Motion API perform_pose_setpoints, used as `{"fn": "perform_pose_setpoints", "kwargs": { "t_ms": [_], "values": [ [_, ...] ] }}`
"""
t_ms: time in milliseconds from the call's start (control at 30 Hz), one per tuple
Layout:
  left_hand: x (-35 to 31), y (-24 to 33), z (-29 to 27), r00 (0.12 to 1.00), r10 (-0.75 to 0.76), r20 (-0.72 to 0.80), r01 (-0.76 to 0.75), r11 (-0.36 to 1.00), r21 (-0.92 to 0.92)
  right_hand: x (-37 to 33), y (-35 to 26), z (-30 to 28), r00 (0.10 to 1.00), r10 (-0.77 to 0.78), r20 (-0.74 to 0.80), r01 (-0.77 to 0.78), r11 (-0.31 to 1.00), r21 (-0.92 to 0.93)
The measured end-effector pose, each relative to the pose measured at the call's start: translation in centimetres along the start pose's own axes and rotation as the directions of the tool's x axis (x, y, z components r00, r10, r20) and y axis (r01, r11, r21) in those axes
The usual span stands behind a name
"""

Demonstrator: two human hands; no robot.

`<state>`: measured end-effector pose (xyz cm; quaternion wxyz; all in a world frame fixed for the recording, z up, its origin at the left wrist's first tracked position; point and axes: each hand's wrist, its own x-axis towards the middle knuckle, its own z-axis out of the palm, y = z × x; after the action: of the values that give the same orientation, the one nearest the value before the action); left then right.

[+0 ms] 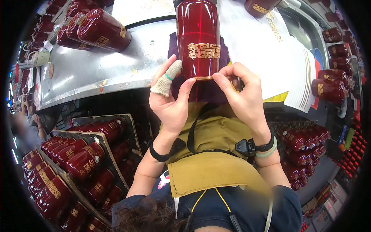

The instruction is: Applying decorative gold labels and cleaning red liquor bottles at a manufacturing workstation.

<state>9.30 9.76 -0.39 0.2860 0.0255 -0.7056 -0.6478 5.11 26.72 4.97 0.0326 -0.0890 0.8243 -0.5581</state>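
A glossy dark-red bottle with a raised gold emblem lies in front of me, its near end toward my body. A dark purple cloth is under it. Across the near edge runs a thin gold strip. My left hand grips the bottle's near left corner: its thumb presses by the strip's left end, and a finger in a knitted cover with a green band rests along the side. My right hand is closed in a pinch at the strip's right end. Its other fingers are curled and partly hidden.
More red bottles lie on the metal table at the left. White sheets cover its right part. Crates of bottles stand below on the left, others on the right. Another person is at the far left.
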Motion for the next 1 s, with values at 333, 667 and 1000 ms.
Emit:
{"fn": "perform_pose_setpoints", "kwargs": {
  "t_ms": [333,667,1000],
  "values": [
    [-0.2,-0.2,0.1,0.998,-0.067,-0.015,0.066,0.994,-0.090,0.0,-0.1,0.0,1.000,0.016,0.018,-0.016,1.000,0.016],
    [-0.4,-1.1,-0.7,0.948,0.307,0.087,-0.318,0.929,0.188,0.1,-0.1,0.2,0.999,0.026,0.019,-0.027,0.999,0.026],
    [1.4,0.1,-0.4,0.844,0.457,0.281,-0.535,0.691,0.486,0.3,-0.3,-1.2,0.998,0.032,0.046,-0.031,0.999,-0.020]
  ]
}}
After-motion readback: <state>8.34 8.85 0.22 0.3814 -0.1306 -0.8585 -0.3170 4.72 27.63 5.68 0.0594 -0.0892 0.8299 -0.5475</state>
